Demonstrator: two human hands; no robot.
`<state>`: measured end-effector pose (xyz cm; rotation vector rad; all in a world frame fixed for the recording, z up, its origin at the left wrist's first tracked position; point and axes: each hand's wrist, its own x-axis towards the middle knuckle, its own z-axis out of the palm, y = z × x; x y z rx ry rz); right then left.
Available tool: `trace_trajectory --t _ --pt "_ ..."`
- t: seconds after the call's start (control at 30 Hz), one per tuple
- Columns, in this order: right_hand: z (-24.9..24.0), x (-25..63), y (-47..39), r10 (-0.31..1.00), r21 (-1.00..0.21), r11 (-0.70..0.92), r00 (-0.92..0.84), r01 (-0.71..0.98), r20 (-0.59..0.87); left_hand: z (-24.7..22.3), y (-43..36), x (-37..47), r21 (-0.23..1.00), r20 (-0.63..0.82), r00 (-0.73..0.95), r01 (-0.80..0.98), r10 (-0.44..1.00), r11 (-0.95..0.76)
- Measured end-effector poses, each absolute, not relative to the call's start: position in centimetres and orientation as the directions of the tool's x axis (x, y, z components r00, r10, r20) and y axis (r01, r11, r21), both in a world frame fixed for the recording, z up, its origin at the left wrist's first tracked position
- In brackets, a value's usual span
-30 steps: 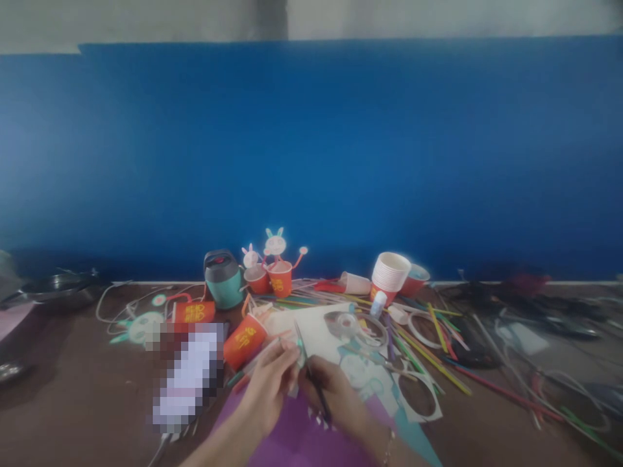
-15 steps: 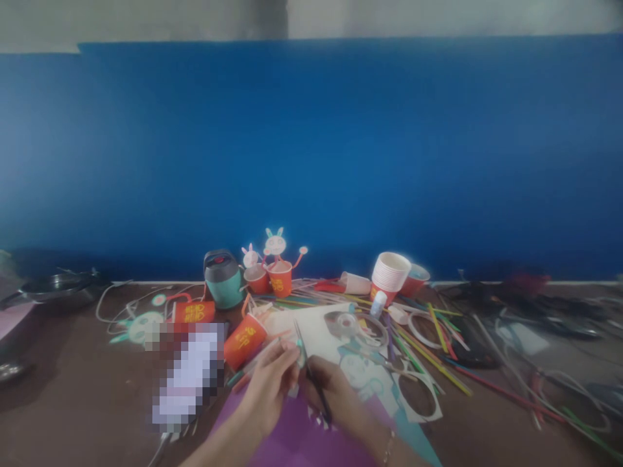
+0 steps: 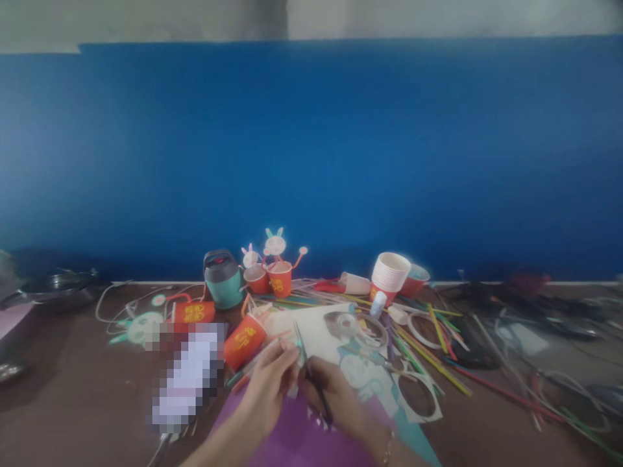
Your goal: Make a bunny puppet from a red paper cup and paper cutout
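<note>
My left hand (image 3: 275, 376) pinches a small piece of paper (image 3: 299, 355) with some teal on it. Black-handled scissors (image 3: 318, 393) are gripped in my right hand (image 3: 335, 392), their blades pointing away from me beside the paper piece. Below both hands lies a purple sheet (image 3: 287, 434) with small white scraps on it. Right of my right hand is a sheet with a teal and white rabbit drawing (image 3: 365, 376). A red paper cup (image 3: 244, 340) leans on its side just beyond my left hand.
A phone (image 3: 189, 376), blurred out, lies on the left. Behind stand a teal jar (image 3: 222, 282), red cups with rabbit figures (image 3: 280, 279) and a cup stack (image 3: 390, 272). Colourful sticks (image 3: 433, 363), rolls of tape (image 3: 372, 329) and cables (image 3: 574, 395) spread to the right.
</note>
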<state>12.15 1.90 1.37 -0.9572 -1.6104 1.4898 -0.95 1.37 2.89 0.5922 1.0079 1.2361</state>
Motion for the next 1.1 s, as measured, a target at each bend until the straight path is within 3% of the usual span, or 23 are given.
trace_trajectory --t 0.2,1.1 --pt "1.3 12.0 2.1 0.900 -0.989 0.132 -0.426 0.064 0.092 2.6 1.5 -1.0 0.840 -0.286 0.004 -0.480 0.958 0.253" --pt "0.3 12.5 2.2 0.901 -0.999 0.019 -0.435 0.035 0.002 2.4 1.8 -1.5 0.876 -0.290 0.029 -0.396 0.957 0.277"
